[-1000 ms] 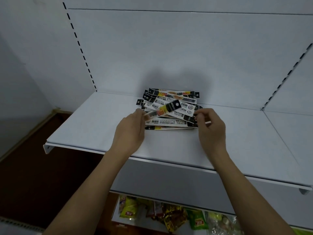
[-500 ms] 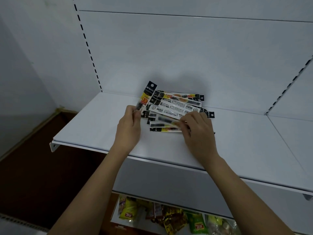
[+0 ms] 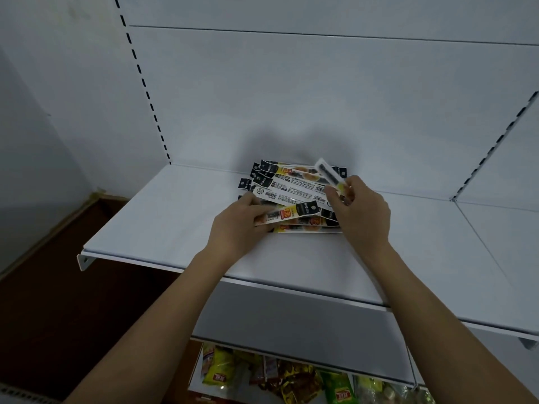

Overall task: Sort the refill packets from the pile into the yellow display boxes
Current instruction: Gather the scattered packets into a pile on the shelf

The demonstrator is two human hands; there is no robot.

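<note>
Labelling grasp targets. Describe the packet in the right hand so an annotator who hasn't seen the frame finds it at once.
Start at the white shelf and find the pile of refill packets near its back wall. At the pile's right end the right hand pinches one packet. Unlike its neighbours, which lie flat, it is lifted and angled up to the left, showing a dark strip with a yellow patch by the fingers.

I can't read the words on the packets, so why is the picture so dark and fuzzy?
Head view: dim light; a soft shadow falls on the back wall behind the pile of packets; the packet in the right hand is blurred, its print unreadable; the wide lens bends the shelf edge.
</note>
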